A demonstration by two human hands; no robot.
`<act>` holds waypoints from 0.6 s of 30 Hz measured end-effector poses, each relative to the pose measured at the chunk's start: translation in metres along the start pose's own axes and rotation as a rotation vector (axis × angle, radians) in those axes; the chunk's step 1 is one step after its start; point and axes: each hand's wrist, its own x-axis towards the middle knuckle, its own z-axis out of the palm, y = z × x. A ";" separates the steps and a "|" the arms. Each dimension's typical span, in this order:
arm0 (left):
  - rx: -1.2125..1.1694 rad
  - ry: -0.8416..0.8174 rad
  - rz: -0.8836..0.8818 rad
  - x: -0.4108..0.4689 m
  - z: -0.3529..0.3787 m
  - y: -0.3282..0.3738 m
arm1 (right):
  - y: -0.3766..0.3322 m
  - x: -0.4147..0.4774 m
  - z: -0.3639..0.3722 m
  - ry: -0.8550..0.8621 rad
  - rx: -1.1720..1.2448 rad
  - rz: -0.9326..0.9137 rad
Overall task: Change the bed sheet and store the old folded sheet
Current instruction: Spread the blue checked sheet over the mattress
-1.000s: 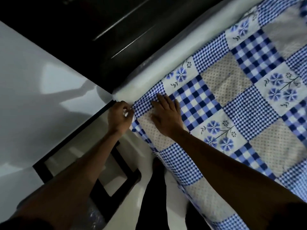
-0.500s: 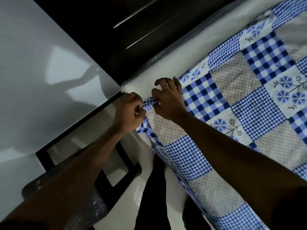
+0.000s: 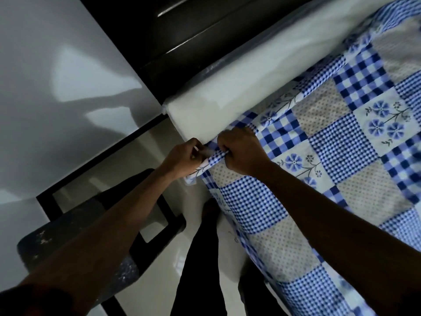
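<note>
- Head view: I see a bare white mattress [image 3: 262, 71], with the blue patchwork sheet [image 3: 341, 144] spread across it.
- My left hand [image 3: 184, 159] and right hand [image 3: 241, 153] both pinch its bunched corner [image 3: 213, 158].
- I judge this to be the fitting step. Next I should pull the corner taut and tuck it under.

Your left hand [image 3: 186, 158] and right hand [image 3: 241, 153] both grip bunched corner of blue patchwork sheet [image 3: 337, 142] at bare white mattress [image 3: 262, 87] corner; dark headboard [image 3: 182, 37] behind
</note>
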 end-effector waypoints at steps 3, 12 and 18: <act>0.075 0.005 0.111 -0.003 0.003 -0.001 | 0.000 -0.013 0.002 -0.041 -0.016 0.053; 0.241 0.045 0.021 -0.002 0.020 0.007 | -0.007 -0.029 -0.001 -0.059 -0.087 0.023; 0.223 0.108 -0.093 -0.002 0.015 0.006 | -0.002 -0.052 0.006 -0.092 -0.041 -0.030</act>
